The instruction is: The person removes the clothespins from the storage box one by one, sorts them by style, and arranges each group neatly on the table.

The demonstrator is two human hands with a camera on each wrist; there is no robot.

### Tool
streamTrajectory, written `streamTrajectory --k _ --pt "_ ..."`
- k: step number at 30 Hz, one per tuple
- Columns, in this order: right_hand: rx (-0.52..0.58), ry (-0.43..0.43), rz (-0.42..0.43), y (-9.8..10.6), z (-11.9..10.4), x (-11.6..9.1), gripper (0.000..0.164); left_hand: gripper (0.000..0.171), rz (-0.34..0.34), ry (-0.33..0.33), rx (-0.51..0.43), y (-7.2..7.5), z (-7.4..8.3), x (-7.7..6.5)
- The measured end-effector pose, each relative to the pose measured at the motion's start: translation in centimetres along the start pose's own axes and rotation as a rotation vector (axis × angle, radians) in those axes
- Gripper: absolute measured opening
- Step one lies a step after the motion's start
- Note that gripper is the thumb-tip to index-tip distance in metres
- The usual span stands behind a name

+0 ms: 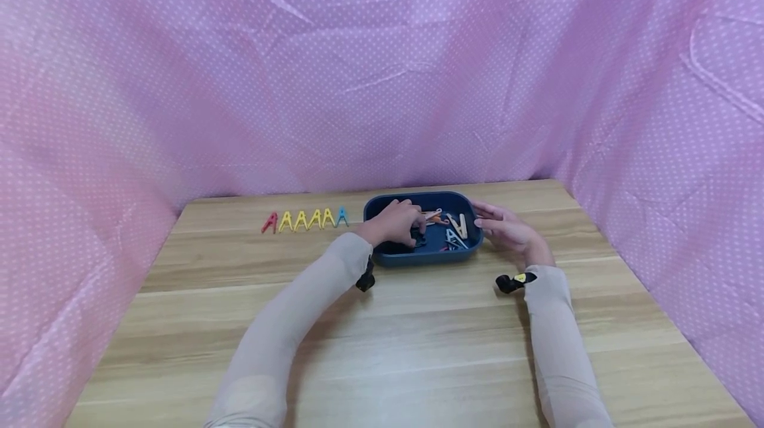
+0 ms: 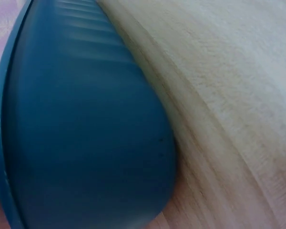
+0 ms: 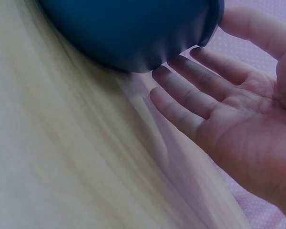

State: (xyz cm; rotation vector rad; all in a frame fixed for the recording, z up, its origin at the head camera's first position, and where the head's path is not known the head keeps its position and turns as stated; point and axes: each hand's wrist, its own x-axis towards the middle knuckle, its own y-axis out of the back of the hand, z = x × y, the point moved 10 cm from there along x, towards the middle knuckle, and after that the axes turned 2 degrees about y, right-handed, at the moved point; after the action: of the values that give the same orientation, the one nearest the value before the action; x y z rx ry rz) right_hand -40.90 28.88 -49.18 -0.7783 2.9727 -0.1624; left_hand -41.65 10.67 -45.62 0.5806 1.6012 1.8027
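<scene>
Clothespins [image 1: 463, 224] lie loose in the dark blue bin [image 1: 426, 259], its long axis running left to right. Left hand [image 1: 396, 221], nearer, reaches inside, fingers bent downward; cannot tell whether they pinch anything. Most visible pins lie rightward of it. Right hand [image 1: 507, 228], fingers extended, touches the bin's right end.

Lt beige slvs [image 1: 292, 312], blk wrist cams [image 1: 365, 279], yel mark [image 1: 521, 278] on R one

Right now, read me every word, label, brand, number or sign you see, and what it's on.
None readable.
Yellow sticker on the right wrist's black camera: possible mark, too small to read.
Blue box: no lettering visible.
</scene>
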Motion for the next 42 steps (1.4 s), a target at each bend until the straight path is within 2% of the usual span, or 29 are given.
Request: streamTrajectory --k 3,7,12,23,27,32,42 --pt "0.002 -0.004 0.004 0.1 0.1 0.0 0.066 0.032 -0.021 0.013 0.008 -0.3 -0.2 0.0" --pt "0.008 -0.006 0.010 0.1 0.2 0.0 0.066 0.039 -0.042 0.027 0.008 -0.4 -0.4 -0.1" --pt "0.013 -0.001 0.007 0.1 0.1 0.0 0.066 0.039 -0.053 0.037 0.008 -0.4 -0.5 -0.2" --pt "0.002 0.019 -0.012 0.1 0.0 0.0 0.066 0.035 -0.022 0.037 0.008 -0.3 -0.5 -0.2" --pt "0.009 0.036 -0.027 0.0 0.0 -0.1 0.067 0.035 -0.002 0.039 -0.027 0.3 -0.4 -0.5" --pt "0.000 0.018 -0.024 0.0 0.1 -0.1 0.067 0.035 0.003 0.047 -0.064 1.0 -0.4 -1.1" --pt "-0.028 -0.001 -0.010 0.1 0.1 -0.2 0.068 0.038 0.072 0.047 -0.151 4.4 -0.5 -3.0"
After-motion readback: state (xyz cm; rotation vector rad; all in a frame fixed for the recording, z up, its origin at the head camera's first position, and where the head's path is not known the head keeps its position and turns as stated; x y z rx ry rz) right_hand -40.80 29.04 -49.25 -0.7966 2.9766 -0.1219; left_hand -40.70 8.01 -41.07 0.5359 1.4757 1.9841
